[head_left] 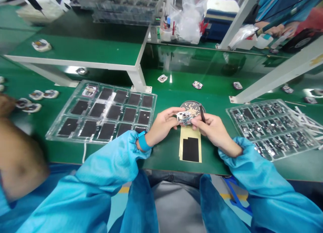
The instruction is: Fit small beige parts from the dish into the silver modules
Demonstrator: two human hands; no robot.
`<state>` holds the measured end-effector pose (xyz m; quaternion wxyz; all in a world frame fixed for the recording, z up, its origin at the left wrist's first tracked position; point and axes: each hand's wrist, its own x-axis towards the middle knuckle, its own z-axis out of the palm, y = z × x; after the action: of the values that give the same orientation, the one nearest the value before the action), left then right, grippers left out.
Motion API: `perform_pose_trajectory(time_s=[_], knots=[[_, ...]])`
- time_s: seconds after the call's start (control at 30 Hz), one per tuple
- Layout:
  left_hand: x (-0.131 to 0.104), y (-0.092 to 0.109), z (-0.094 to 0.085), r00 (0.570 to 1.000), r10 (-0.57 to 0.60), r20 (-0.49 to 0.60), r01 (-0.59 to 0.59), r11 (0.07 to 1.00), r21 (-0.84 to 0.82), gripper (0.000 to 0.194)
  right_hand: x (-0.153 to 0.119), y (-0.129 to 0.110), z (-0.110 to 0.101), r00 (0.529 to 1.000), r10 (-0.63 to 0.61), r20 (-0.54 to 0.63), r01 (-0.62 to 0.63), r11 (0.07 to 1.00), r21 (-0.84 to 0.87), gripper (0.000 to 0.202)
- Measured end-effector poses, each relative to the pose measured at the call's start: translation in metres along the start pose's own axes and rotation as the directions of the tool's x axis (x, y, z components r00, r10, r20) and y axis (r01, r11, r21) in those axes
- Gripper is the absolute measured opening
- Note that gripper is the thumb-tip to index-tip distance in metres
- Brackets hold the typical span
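Observation:
Between my two hands is a small white device part with electronics inside (183, 117). My left hand (165, 123) pinches it by its left side. My right hand (212, 128) grips a thin black pen-like tool (202, 112), its fingertips against the part's right edge. Just behind lies a round dish (193, 104) of tiny beige pieces, partly covered by the part and my fingers. Below my hands, a yellow backing sheet (197, 133) lies on the green table with a black rectangular sticker (190, 150) on it.
At left stands a clear tray (52, 133) of black pads, one pocket holding a part. Another clear tray (254, 107), full of metallic parts, lies right. Several device parts (197, 84) line the back. A white-legged shelf (138, 76) stands behind; a co-worker's arm (20, 149) reaches in at left.

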<state>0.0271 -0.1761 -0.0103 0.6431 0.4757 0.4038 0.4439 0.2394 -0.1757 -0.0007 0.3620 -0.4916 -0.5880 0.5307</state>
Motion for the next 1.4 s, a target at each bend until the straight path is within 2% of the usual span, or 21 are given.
perform_pose_trajectory(time_s=[0.1, 0.23, 0.47, 0.63, 0.73, 0.87, 0.97, 1.07, 1.2, 1.4], knots=[[0.001, -0.003, 0.001, 1.0, 0.018, 0.0, -0.018, 1.0, 0.011, 0.037, -0.001, 0.002, 0.0, 0.997, -0.048, -0.065, 0.045, 0.997, -0.057, 0.032], [0.0, -0.005, 0.006, 0.997, 0.061, -0.054, -0.058, 0.996, 0.072, 0.035, -0.004, 0.001, 0.002, 0.988, -0.092, -0.12, 0.066, 0.977, -0.202, 0.029], [-0.004, -0.008, 0.013, 0.989, 0.094, -0.115, -0.084, 0.992, 0.094, 0.039, -0.006, -0.002, 0.007, 0.97, -0.102, -0.223, 0.048, 0.971, -0.235, 0.028], [-0.003, -0.012, 0.011, 0.99, 0.107, -0.095, -0.1, 0.992, 0.074, 0.042, -0.005, 0.001, 0.007, 0.977, -0.102, -0.189, 0.06, 0.975, -0.215, 0.03], [-0.002, -0.012, 0.01, 0.991, 0.101, -0.093, -0.095, 0.994, 0.06, 0.044, -0.004, 0.005, 0.007, 0.983, -0.084, -0.164, 0.061, 0.988, -0.139, 0.033], [-0.001, -0.012, 0.009, 0.994, 0.073, -0.083, -0.071, 0.997, 0.019, 0.047, -0.005, 0.008, 0.005, 0.977, -0.064, -0.203, 0.06, 0.998, -0.027, 0.032], [0.0, -0.011, 0.008, 0.997, 0.036, -0.074, -0.037, 0.999, -0.003, 0.048, -0.005, 0.005, 0.002, 0.973, -0.082, -0.215, 0.076, 0.996, -0.036, 0.03], [-0.001, -0.008, 0.007, 0.996, 0.022, -0.085, -0.024, 1.0, -0.012, 0.045, -0.005, 0.001, 0.001, 0.983, -0.084, -0.161, 0.076, 0.995, -0.059, 0.031], [-0.003, -0.006, 0.008, 0.997, 0.036, -0.065, -0.035, 0.999, 0.011, 0.043, -0.003, -0.001, 0.003, 0.995, -0.052, -0.085, 0.049, 0.998, -0.036, 0.033], [-0.007, -0.011, 0.01, 0.993, 0.114, -0.014, -0.114, 0.993, 0.014, 0.044, 0.0, 0.009, 0.004, 0.998, 0.003, -0.064, -0.003, 1.0, 0.006, 0.042]])
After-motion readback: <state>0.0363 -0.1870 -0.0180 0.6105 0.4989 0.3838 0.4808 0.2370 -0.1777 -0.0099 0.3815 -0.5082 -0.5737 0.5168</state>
